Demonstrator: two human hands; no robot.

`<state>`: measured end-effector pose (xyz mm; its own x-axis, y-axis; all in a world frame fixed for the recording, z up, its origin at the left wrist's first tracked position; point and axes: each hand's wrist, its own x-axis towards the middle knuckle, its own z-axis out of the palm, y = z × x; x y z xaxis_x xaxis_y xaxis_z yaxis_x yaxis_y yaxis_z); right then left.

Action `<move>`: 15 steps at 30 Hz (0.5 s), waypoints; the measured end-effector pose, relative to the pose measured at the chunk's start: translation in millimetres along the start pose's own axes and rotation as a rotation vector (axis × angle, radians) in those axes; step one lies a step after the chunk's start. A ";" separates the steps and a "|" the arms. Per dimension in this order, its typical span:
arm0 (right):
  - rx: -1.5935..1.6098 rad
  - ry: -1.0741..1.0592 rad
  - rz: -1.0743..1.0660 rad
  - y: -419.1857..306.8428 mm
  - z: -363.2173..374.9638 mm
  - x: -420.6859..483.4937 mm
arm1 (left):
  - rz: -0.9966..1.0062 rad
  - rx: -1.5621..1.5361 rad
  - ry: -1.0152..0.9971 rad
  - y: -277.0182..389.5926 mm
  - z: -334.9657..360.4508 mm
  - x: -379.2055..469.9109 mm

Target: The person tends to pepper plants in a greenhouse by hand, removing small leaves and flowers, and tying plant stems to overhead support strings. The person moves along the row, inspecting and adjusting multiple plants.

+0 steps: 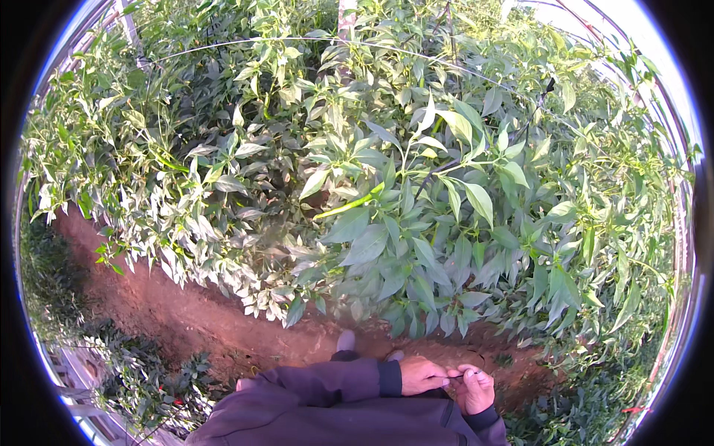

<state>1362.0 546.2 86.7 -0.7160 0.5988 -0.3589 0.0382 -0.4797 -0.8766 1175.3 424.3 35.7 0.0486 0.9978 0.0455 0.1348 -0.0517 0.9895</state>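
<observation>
My left hand point(421, 376) reaches across from the left in a dark sleeve, its fingers closed on one end of a thin dark cord point(456, 377). Close beside it, my right hand point(475, 388) pinches the same cord between thumb and fingers. Both hands are low in the view, in front of my dark jacket point(346, 421). Ahead of them stand leafy pepper plants point(368, 240). A long green pepper point(357, 203) hangs from one plant, beyond my hands and touched by neither. The cord is too small to make out in detail.
A reddish soil path point(223, 318) runs below the plants, with my shoe point(346, 340) on it. A pale wire point(413, 51) crosses the foliage near a post point(346, 19). More plants point(139, 362) grow at lower left. Curved frame bars point(664, 95) edge the right side.
</observation>
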 end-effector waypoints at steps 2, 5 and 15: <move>0.067 -0.009 -0.007 2.1 -0.3 0.9 | -0.062 0.027 -0.062 6.7 -9.5 -3.0; 0.130 0.024 0.024 2.5 -2.1 1.0 | 0.023 -0.047 0.002 -8.0 -4.0 -10.1; 0.163 0.109 0.021 -14.4 20.0 3.5 | 0.005 -0.055 0.027 -11.5 -20.1 -24.9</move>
<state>1345.0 542.4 104.5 -0.6362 0.6493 -0.4168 -0.0678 -0.5851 -0.8081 1152.7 400.9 25.9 0.0224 0.9983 0.0534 0.0802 -0.0550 0.9953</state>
